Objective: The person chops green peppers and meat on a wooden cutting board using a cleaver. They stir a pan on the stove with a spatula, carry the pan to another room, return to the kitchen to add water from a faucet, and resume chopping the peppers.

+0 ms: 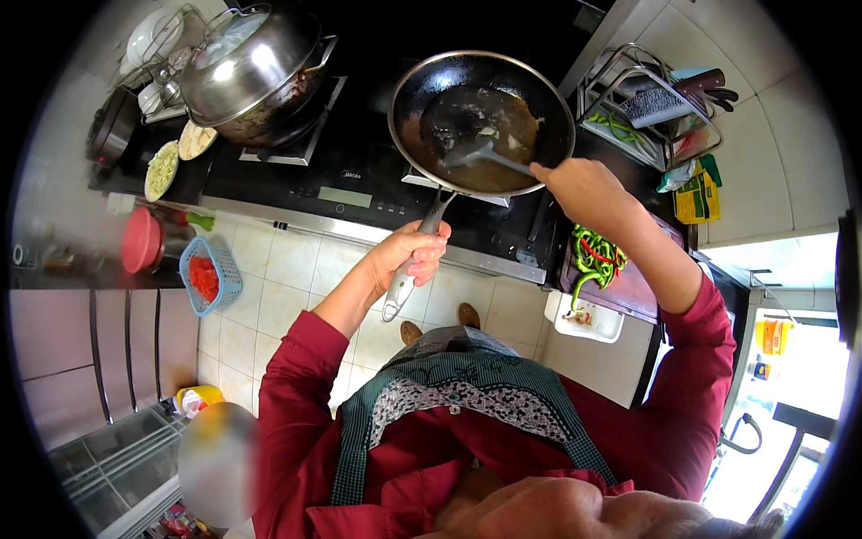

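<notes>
My left hand (412, 252) is closed around the grey handle (434, 214) of a dark wok (411, 124), which sits on the right burner of the hob and leans slightly towards me. Thin brownish liquid (502, 111) with a few pale bits pools in its bottom. In my right hand (579, 185) is the handle of a grey spatula (481, 155). Its blade dips into the liquid near the wok's front side, partly blurred. Below my right forearm, sliced green and red peppers (596, 259) lie on a cutting board (640, 286).
A large lidded steel pot (252, 74) stands on the left burner. Beside it are bowls of chopped greens (161, 172) and pale slices (196, 139). A knife rack (653, 101) stands at right. A white tray (609, 330) juts below the board; a blue basket (232, 276) holds red pieces.
</notes>
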The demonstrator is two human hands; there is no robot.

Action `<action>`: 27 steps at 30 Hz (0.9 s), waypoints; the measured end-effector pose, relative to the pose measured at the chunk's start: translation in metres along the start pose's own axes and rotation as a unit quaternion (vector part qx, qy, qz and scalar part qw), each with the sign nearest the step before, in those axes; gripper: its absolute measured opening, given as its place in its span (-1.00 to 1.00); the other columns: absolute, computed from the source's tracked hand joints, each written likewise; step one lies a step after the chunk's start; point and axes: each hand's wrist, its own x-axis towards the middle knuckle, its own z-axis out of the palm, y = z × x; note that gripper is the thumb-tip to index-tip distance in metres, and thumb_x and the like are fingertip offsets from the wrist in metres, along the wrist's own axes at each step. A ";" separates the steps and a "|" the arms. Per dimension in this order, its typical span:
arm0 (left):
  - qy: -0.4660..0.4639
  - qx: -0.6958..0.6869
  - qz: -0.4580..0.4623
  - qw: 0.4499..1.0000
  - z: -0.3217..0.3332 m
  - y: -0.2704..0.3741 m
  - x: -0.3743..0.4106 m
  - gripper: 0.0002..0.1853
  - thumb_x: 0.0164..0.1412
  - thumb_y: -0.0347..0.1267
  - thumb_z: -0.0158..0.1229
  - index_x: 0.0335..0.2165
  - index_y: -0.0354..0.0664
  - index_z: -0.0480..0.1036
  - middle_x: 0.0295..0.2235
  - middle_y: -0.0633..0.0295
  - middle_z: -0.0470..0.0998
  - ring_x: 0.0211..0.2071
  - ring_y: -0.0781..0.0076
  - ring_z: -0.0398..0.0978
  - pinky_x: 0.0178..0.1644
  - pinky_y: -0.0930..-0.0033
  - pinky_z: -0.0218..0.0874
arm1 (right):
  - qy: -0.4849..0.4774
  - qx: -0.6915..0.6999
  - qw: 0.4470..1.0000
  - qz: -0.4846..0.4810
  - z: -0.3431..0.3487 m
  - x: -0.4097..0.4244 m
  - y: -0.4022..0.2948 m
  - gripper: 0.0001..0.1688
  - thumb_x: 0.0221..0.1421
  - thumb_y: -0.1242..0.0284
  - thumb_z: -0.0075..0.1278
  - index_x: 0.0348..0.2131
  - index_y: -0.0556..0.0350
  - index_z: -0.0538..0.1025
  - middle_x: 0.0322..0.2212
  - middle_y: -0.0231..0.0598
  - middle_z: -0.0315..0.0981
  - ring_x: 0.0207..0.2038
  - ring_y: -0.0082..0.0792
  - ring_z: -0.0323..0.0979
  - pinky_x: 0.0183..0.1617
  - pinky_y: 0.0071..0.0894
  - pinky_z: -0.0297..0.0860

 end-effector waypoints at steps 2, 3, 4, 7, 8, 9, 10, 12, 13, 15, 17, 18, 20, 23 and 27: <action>0.023 -0.006 0.003 1.000 0.008 -0.008 -0.011 -0.90 0.21 -0.44 0.03 -0.28 -0.14 0.31 -0.73 0.50 0.21 -0.83 0.66 0.15 -0.76 0.50 0.05 | -0.034 -0.002 0.999 0.009 -0.015 -0.017 0.002 -0.53 -0.02 0.62 -0.07 -0.04 0.11 0.46 -0.51 -0.08 0.51 -0.42 -0.07 0.53 -0.33 -0.15 0.46; 0.036 -0.009 0.003 0.999 0.012 -0.015 -0.015 -0.92 0.21 -0.44 0.04 -0.30 -0.13 0.31 -0.73 0.50 0.22 -0.83 0.65 0.16 -0.75 0.49 0.07 | -0.051 -0.002 0.999 0.013 -0.017 -0.026 0.004 -0.51 -0.03 0.62 -0.07 -0.03 0.08 0.47 -0.52 -0.09 0.51 -0.42 -0.08 0.53 -0.33 -0.15 0.46; 0.031 -0.016 0.009 0.999 0.015 -0.021 -0.021 -0.89 0.22 -0.45 0.03 -0.27 -0.13 0.29 -0.73 0.49 0.21 -0.82 0.63 0.17 -0.74 0.48 0.07 | -0.042 0.017 0.999 0.002 -0.013 -0.034 0.010 -0.49 0.01 0.56 -0.06 0.02 -0.03 0.47 -0.56 0.00 0.48 -0.47 -0.02 0.49 -0.39 -0.09 0.41; 0.044 -0.041 0.029 0.998 0.031 -0.043 -0.044 -0.87 0.21 -0.45 0.03 -0.25 -0.14 0.28 -0.73 0.47 0.20 -0.81 0.62 0.18 -0.74 0.49 0.08 | -0.026 -0.018 0.999 -0.030 -0.016 -0.042 0.010 -0.48 0.00 0.58 -0.07 0.01 -0.04 0.47 -0.54 -0.06 0.48 -0.45 -0.07 0.51 -0.39 -0.13 0.42; 0.058 -0.049 0.032 0.997 0.035 -0.052 -0.051 -0.85 0.21 -0.46 0.04 -0.24 -0.16 0.28 -0.73 0.45 0.19 -0.82 0.60 0.18 -0.75 0.48 0.08 | -0.032 -0.045 0.997 -0.048 -0.021 -0.040 0.005 -0.44 -0.02 0.61 -0.08 0.03 -0.03 0.45 -0.50 -0.10 0.48 -0.43 -0.12 0.52 -0.40 -0.18 0.43; 0.065 -0.045 0.039 0.996 0.042 -0.058 -0.060 -0.85 0.21 -0.46 0.04 -0.24 -0.17 0.27 -0.73 0.44 0.19 -0.82 0.60 0.18 -0.76 0.48 0.08 | -0.026 -0.044 0.997 -0.055 -0.024 -0.035 0.000 -0.43 -0.03 0.62 -0.08 0.04 -0.01 0.43 -0.50 -0.09 0.48 -0.43 -0.12 0.52 -0.40 -0.20 0.43; 0.076 -0.046 0.049 0.995 0.050 -0.066 -0.070 -0.85 0.20 -0.46 0.04 -0.24 -0.17 0.27 -0.74 0.44 0.19 -0.83 0.60 0.18 -0.76 0.47 0.08 | -0.022 -0.042 0.997 -0.068 -0.023 -0.029 -0.005 -0.42 -0.03 0.62 -0.08 0.05 0.00 0.42 -0.50 -0.09 0.48 -0.43 -0.12 0.52 -0.40 -0.21 0.44; 0.101 -0.061 0.073 0.990 0.065 -0.081 -0.091 -0.84 0.19 -0.47 0.05 -0.26 -0.20 0.25 -0.74 0.42 0.19 -0.84 0.59 0.17 -0.79 0.46 0.08 | -0.017 -0.035 0.994 -0.101 -0.028 -0.016 -0.018 -0.38 -0.05 0.63 -0.07 0.08 0.05 0.38 -0.48 -0.07 0.49 -0.43 -0.11 0.53 -0.39 -0.23 0.45; 0.110 -0.077 0.083 0.987 0.071 -0.089 -0.101 -0.84 0.19 -0.48 0.05 -0.26 -0.20 0.25 -0.75 0.42 0.18 -0.85 0.59 0.17 -0.79 0.46 0.07 | -0.006 -0.032 0.992 -0.122 -0.029 -0.009 -0.024 -0.38 -0.05 0.63 -0.07 0.08 0.05 0.38 -0.48 -0.07 0.49 -0.43 -0.10 0.53 -0.39 -0.22 0.45; 0.133 -0.111 0.106 0.979 0.083 -0.105 -0.124 -0.84 0.18 -0.49 0.04 -0.27 -0.20 0.24 -0.75 0.41 0.18 -0.85 0.59 0.17 -0.80 0.47 0.06 | 0.016 -0.022 0.985 -0.169 -0.031 0.009 -0.041 -0.38 -0.05 0.64 -0.07 0.08 0.06 0.38 -0.48 -0.06 0.48 -0.44 -0.09 0.53 -0.39 -0.21 0.45; 0.139 -0.139 0.136 0.971 0.089 -0.122 -0.146 -0.85 0.18 -0.51 0.02 -0.28 -0.19 0.22 -0.75 0.41 0.18 -0.86 0.59 0.18 -0.81 0.48 0.07 | 0.026 -0.013 0.978 -0.205 -0.037 0.023 -0.064 -0.39 -0.06 0.65 -0.08 0.06 0.07 0.40 -0.50 -0.05 0.48 -0.43 -0.07 0.52 -0.39 -0.20 0.45; 0.147 -0.151 0.150 0.966 0.092 -0.130 -0.158 -0.85 0.19 -0.51 0.02 -0.28 -0.19 0.22 -0.75 0.41 0.18 -0.86 0.60 0.18 -0.81 0.48 0.08 | 0.034 -0.013 0.973 -0.227 -0.042 0.029 -0.078 -0.40 -0.06 0.65 -0.08 0.05 0.07 0.41 -0.51 -0.05 0.47 -0.44 -0.07 0.52 -0.39 -0.20 0.45; 0.164 -0.175 0.182 0.953 0.094 -0.146 -0.185 -0.86 0.20 -0.51 0.00 -0.28 -0.18 0.21 -0.75 0.41 0.18 -0.85 0.60 0.18 -0.80 0.49 0.09 | 0.036 -0.027 0.960 -0.275 -0.058 0.037 -0.108 -0.42 -0.06 0.65 -0.09 0.03 0.07 0.43 -0.52 -0.05 0.47 -0.45 -0.07 0.52 -0.40 -0.21 0.44; 0.189 -0.207 0.238 0.930 0.093 -0.174 -0.228 -0.87 0.21 -0.51 -0.01 -0.27 -0.16 0.21 -0.74 0.42 0.19 -0.85 0.61 0.19 -0.80 0.49 0.11 | 0.038 -0.060 0.936 -0.345 -0.081 0.045 -0.159 -0.44 -0.07 0.65 -0.08 0.01 0.08 0.45 -0.54 -0.08 0.46 -0.47 -0.08 0.51 -0.42 -0.22 0.44; 0.204 -0.224 0.305 0.903 0.074 -0.205 -0.290 -0.87 0.22 -0.51 -0.02 -0.27 -0.14 0.21 -0.73 0.44 0.20 -0.84 0.63 0.18 -0.79 0.50 0.12 | 0.078 -0.089 0.908 -0.403 -0.095 0.075 -0.257 -0.42 -0.07 0.63 -0.05 0.02 0.06 0.45 -0.54 -0.08 0.47 -0.47 -0.11 0.52 -0.42 -0.24 0.44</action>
